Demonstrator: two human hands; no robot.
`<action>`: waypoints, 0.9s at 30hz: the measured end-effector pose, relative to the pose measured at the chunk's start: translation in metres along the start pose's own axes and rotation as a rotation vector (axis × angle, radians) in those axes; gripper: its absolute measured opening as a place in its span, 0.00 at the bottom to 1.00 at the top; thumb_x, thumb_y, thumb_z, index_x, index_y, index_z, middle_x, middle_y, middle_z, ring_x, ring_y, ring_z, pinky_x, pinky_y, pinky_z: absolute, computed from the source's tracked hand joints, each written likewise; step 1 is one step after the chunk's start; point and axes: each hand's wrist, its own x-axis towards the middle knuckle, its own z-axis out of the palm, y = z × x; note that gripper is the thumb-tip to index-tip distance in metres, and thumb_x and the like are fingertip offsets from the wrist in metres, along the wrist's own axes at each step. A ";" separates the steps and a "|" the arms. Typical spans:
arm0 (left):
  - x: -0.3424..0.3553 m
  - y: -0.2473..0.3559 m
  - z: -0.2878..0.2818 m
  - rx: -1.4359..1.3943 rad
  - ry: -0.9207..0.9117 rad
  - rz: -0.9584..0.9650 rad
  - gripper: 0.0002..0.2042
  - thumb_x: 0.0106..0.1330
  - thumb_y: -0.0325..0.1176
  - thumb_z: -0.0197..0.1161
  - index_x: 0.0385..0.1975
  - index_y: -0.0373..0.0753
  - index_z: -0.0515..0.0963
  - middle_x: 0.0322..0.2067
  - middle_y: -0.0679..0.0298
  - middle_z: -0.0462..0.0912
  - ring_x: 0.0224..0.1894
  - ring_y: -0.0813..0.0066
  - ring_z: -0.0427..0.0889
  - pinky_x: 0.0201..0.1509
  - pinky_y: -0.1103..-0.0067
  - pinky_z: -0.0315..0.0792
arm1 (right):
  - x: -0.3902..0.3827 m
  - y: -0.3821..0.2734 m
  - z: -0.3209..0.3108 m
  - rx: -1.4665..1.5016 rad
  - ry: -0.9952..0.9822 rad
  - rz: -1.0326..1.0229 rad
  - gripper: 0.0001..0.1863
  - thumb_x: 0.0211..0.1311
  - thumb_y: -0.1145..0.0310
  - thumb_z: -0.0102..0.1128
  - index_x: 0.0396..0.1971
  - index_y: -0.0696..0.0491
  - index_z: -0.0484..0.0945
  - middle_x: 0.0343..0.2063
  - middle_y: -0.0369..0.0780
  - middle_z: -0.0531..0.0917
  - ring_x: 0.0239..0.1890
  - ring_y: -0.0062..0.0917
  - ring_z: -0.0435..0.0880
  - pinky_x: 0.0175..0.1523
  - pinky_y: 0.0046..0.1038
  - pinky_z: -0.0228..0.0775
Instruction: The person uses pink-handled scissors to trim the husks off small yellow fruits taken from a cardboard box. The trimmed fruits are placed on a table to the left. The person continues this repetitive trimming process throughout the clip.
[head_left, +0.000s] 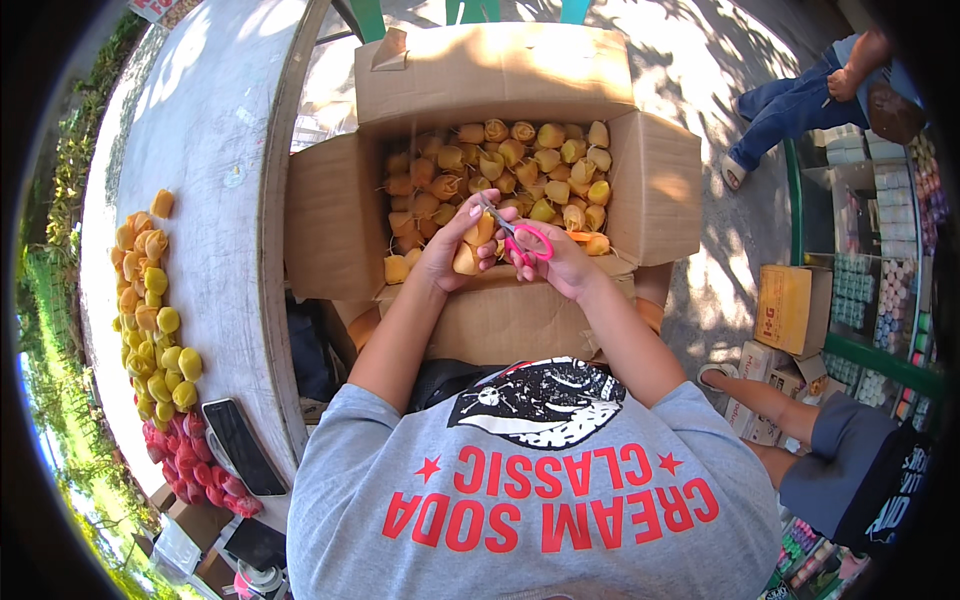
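My left hand [446, 256] is closed around pale orange rose-shaped pieces [467, 258] above an open cardboard box [490, 75]. Pink-handled scissors [531, 242] are held in my right hand [564, 268], their blades angled up and left across the fingertips of my left hand; whether they touch a piece or string I cannot tell. Beneath both hands, the box holds several yellow and orange rose-shaped pieces [547, 159], some with pale strings sticking out.
A white ledge [215, 100] at left carries yellow-orange pieces [150, 330], red pieces [190, 465] and a dark phone [243, 447]. At right are a person's jeans [775, 115], another person's leg [760, 390], smaller cartons [785, 305] and a glass display case [850, 250].
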 end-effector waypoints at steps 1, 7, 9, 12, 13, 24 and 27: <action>0.000 0.000 -0.001 -0.028 0.002 -0.005 0.18 0.68 0.44 0.58 0.53 0.43 0.68 0.51 0.60 0.77 0.22 0.81 0.72 0.21 0.83 0.70 | 0.000 0.001 0.000 0.041 -0.005 0.001 0.24 0.60 0.49 0.66 0.44 0.53 0.76 0.26 0.31 0.76 0.25 0.12 0.74 0.29 0.16 0.69; 0.003 0.000 -0.009 -0.129 -0.021 -0.033 0.17 0.69 0.45 0.56 0.50 0.41 0.70 0.49 0.56 0.78 0.23 0.81 0.73 0.21 0.83 0.72 | 0.003 0.003 -0.002 0.075 -0.021 -0.030 0.22 0.62 0.51 0.64 0.44 0.54 0.76 0.23 0.30 0.76 0.20 0.12 0.73 0.28 0.16 0.68; 0.006 0.002 -0.008 -0.132 -0.034 -0.042 0.18 0.70 0.46 0.56 0.50 0.41 0.71 0.50 0.55 0.78 0.22 0.81 0.73 0.21 0.84 0.72 | 0.004 0.002 -0.006 0.118 -0.059 -0.038 0.24 0.62 0.49 0.63 0.46 0.55 0.75 0.21 0.29 0.75 0.18 0.10 0.71 0.28 0.16 0.65; 0.007 0.003 -0.012 -0.167 -0.082 -0.120 0.20 0.70 0.48 0.55 0.52 0.38 0.70 0.52 0.56 0.78 0.22 0.81 0.73 0.20 0.85 0.71 | 0.005 0.003 -0.013 0.198 -0.130 -0.016 0.26 0.61 0.49 0.64 0.47 0.56 0.75 0.19 0.28 0.75 0.16 0.09 0.69 0.28 0.16 0.63; 0.008 0.003 -0.011 -0.149 -0.076 -0.110 0.21 0.70 0.48 0.55 0.52 0.37 0.70 0.50 0.56 0.78 0.22 0.81 0.73 0.21 0.84 0.71 | 0.006 0.003 -0.014 0.227 -0.157 -0.004 0.26 0.61 0.49 0.64 0.47 0.56 0.75 0.19 0.28 0.74 0.16 0.09 0.69 0.28 0.16 0.63; 0.016 -0.006 0.002 -0.081 0.182 0.161 0.20 0.72 0.40 0.52 0.61 0.44 0.64 0.57 0.60 0.72 0.50 0.65 0.75 0.52 0.69 0.73 | 0.028 0.018 0.005 -0.723 0.447 -0.285 0.33 0.48 0.52 0.76 0.46 0.58 0.71 0.31 0.39 0.81 0.35 0.21 0.80 0.42 0.25 0.73; 0.014 -0.003 0.008 -0.066 0.176 0.206 0.24 0.71 0.35 0.53 0.66 0.47 0.57 0.61 0.59 0.68 0.59 0.61 0.71 0.58 0.67 0.70 | 0.028 0.010 0.005 -0.794 0.445 -0.174 0.28 0.51 0.62 0.76 0.47 0.57 0.71 0.32 0.35 0.80 0.34 0.17 0.77 0.41 0.22 0.73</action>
